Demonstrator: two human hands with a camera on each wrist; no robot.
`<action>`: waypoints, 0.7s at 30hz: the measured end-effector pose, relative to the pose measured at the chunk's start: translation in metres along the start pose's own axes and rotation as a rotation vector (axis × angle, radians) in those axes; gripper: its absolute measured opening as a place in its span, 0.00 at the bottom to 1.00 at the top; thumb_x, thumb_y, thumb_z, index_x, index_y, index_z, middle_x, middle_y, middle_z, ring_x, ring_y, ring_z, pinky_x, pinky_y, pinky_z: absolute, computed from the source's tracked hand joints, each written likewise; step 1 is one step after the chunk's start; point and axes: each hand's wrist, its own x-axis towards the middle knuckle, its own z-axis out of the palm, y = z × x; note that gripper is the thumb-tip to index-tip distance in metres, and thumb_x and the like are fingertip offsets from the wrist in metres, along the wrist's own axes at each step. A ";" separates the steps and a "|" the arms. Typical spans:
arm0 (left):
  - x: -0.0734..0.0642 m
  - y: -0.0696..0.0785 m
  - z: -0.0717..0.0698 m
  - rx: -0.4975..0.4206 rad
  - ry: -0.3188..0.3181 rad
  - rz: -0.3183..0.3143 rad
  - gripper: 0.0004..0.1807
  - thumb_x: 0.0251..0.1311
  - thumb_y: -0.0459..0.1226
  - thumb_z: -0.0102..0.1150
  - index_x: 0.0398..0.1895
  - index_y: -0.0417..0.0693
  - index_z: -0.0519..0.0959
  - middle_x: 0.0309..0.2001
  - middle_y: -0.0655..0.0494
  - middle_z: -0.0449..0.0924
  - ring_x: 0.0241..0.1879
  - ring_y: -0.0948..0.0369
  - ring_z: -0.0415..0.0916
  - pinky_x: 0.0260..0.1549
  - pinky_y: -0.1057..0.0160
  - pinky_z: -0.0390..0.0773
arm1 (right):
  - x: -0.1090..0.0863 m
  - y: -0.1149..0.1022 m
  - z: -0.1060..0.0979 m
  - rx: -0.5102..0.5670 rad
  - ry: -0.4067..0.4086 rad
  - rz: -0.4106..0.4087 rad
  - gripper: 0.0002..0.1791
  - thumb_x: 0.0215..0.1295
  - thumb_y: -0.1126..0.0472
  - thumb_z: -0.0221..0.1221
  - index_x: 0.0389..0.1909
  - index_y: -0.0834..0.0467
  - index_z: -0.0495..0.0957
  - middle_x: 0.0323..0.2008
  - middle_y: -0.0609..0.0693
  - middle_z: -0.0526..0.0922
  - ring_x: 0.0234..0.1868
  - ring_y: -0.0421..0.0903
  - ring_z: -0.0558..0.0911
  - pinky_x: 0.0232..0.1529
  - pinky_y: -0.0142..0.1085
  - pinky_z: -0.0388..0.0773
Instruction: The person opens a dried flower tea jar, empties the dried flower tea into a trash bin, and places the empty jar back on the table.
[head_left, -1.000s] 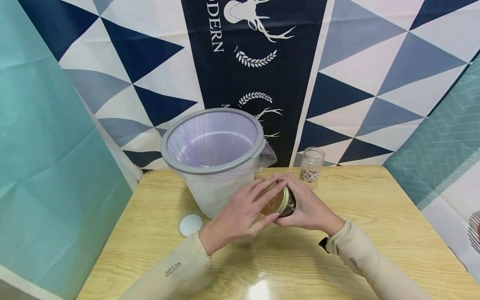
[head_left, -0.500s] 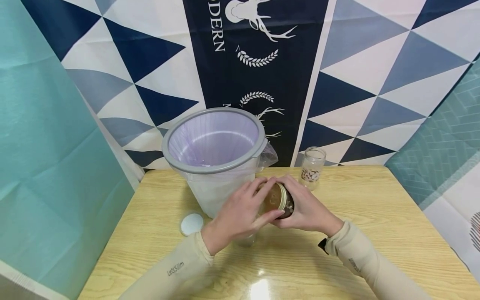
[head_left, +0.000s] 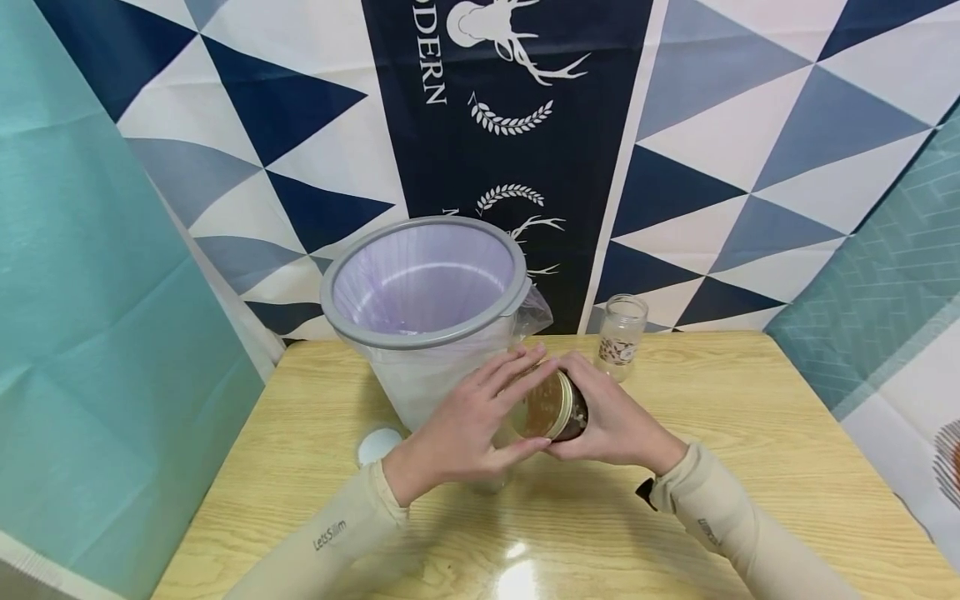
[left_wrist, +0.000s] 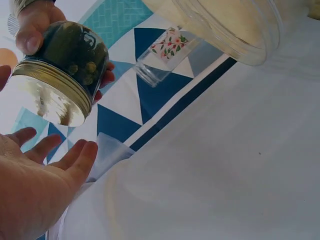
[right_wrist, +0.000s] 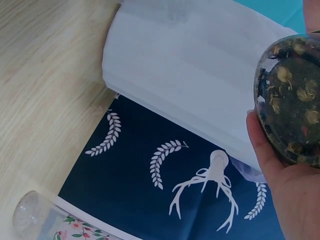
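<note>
My right hand grips a glass jar with a gold screw lid, tilted so the lid faces my left hand. Dark dried contents with pale buds show through its base in the right wrist view, where the right hand supports it from below. My left hand is spread around the lid; in the left wrist view, its fingers are extended, with a gap between them and the lid. Another clear glass jar stands on the table, mostly hidden beneath the left hand.
A white bin with a grey rim and purple liner stands behind the left hand. A white round lid lies left of it. A clear patterned jar stands at the back right of the wooden table.
My left fingers lay across the gold lid earlier; they have since spread and drawn back to the left. The right hand keeps holding the jar in nearly the same place.
</note>
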 end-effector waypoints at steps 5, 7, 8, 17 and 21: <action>0.000 0.000 0.001 -0.017 -0.022 0.025 0.42 0.70 0.54 0.60 0.82 0.53 0.58 0.79 0.52 0.62 0.74 0.54 0.66 0.74 0.57 0.66 | 0.002 -0.002 0.002 0.025 0.000 -0.004 0.48 0.38 0.58 0.81 0.65 0.56 0.70 0.56 0.47 0.79 0.55 0.41 0.78 0.53 0.37 0.83; 0.000 0.001 0.002 -0.033 -0.027 -0.013 0.42 0.70 0.55 0.60 0.82 0.54 0.58 0.79 0.52 0.63 0.73 0.54 0.68 0.72 0.56 0.69 | 0.002 -0.002 0.003 0.026 0.002 -0.001 0.49 0.38 0.57 0.81 0.66 0.56 0.70 0.56 0.47 0.79 0.55 0.41 0.78 0.53 0.37 0.83; 0.000 0.002 0.002 -0.041 -0.026 -0.037 0.42 0.70 0.55 0.60 0.82 0.54 0.58 0.78 0.51 0.64 0.72 0.54 0.69 0.71 0.55 0.71 | 0.003 -0.002 0.003 0.026 0.002 0.001 0.49 0.38 0.57 0.81 0.66 0.56 0.70 0.56 0.47 0.79 0.55 0.41 0.78 0.53 0.37 0.83; 0.002 0.008 0.005 -0.007 -0.016 -0.034 0.47 0.68 0.58 0.58 0.83 0.50 0.54 0.80 0.47 0.58 0.77 0.50 0.61 0.76 0.50 0.64 | -0.001 -0.002 0.001 0.037 0.005 0.020 0.49 0.37 0.56 0.81 0.65 0.56 0.70 0.57 0.47 0.79 0.55 0.41 0.78 0.53 0.37 0.83; 0.001 0.005 0.004 -0.045 -0.022 0.037 0.47 0.66 0.57 0.63 0.82 0.53 0.57 0.83 0.51 0.53 0.80 0.51 0.57 0.78 0.50 0.60 | -0.002 -0.002 0.001 0.028 -0.012 0.006 0.51 0.38 0.51 0.84 0.66 0.54 0.70 0.59 0.47 0.78 0.57 0.41 0.77 0.56 0.38 0.81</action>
